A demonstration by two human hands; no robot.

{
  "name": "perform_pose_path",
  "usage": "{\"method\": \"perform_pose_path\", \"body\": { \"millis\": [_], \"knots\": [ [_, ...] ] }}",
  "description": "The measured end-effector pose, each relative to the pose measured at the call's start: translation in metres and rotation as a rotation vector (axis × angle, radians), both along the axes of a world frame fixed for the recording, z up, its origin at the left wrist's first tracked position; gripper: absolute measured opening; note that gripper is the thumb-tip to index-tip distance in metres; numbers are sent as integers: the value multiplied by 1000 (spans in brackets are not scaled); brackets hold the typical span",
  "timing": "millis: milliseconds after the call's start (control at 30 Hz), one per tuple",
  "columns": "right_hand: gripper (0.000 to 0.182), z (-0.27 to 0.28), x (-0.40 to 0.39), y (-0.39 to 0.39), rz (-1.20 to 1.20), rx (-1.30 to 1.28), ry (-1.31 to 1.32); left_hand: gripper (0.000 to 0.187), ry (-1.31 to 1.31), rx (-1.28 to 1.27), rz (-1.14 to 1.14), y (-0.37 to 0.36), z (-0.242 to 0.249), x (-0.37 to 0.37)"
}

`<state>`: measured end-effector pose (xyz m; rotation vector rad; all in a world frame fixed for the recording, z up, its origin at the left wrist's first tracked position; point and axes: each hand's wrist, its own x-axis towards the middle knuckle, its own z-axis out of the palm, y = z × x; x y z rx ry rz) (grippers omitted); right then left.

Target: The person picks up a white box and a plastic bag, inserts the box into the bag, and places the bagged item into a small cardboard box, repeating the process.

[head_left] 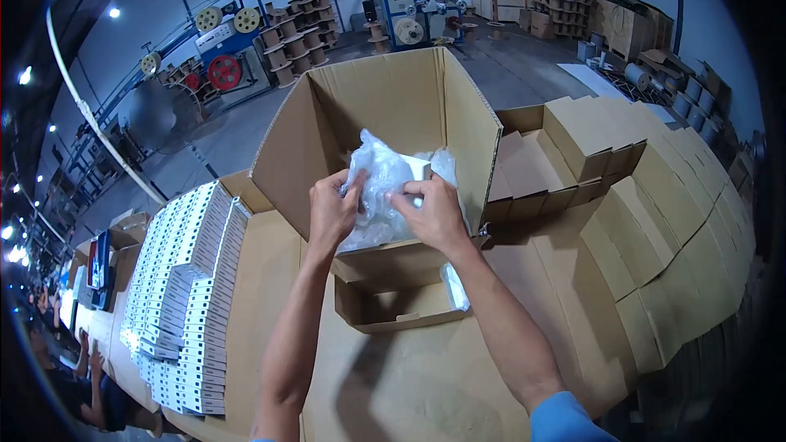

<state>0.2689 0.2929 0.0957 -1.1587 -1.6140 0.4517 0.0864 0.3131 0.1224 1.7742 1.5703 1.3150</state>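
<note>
My left hand pinches a crumpled clear plastic bag just above the mouth of a large open cardboard box. On the other side, my right hand is closed on a white boxy item, with its thumb against the plastic. The bag hides much of that item. More clear plastic lies inside the large box, below my hands. Closer to me sits a small open cardboard box, with a white item in clear wrap at its right end.
Stacked white boxes stand in rows on the left of the cardboard-covered table. Several open cardboard boxes are nested on the right. People sit at the far left. Machines and wooden spools stand behind.
</note>
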Motion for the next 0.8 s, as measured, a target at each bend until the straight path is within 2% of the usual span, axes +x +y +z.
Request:
{"method": "perform_pose_path", "body": {
  "millis": [33,67,100,133,200,300,333,367,467,500,567,667,700,767,800],
  "knots": [
    [30,-5,-4,7,12,-18,12,29,-11,-49,24,2,-1,-3],
    [25,-11,-4,9,-54,0,53,28,-168,87,-61,28,-33,-16],
    [22,-11,-2,6,-118,16,92,29,-62,41,23,32,-35,-17],
    [19,-11,2,5,-69,-17,174,29,46,-8,103,37,-35,-16],
    [20,-16,11,-3,-116,-38,189,35,306,-180,196,54,-37,-20],
    [21,-19,23,-20,-80,-38,219,44,429,-75,174,87,-87,-34],
    [22,-15,25,-29,-54,-41,239,53,352,-193,76,88,-83,-34],
    [22,-10,27,-40,-51,-63,240,53,298,-107,84,84,-81,-33],
    [23,-11,33,-73,-29,-87,270,52,193,204,110,10,-23,-18],
    [26,-13,34,-86,-13,-181,331,47,157,293,117,-20,-9,-12],
    [26,-23,32,-110,-16,-57,332,48,147,400,-29,-70,-1,-5],
    [23,-27,31,-155,50,-93,277,52,-185,18,-270,-125,-7,10],
    [23,-31,30,-170,65,-95,248,37,-254,6,-309,-141,-9,14],
    [23,-39,29,-200,88,-106,194,19,-264,-1,-240,-161,-28,15],
    [23,-41,28,-215,59,-76,165,24,-405,-57,-169,-175,-31,19]
  ]
}}
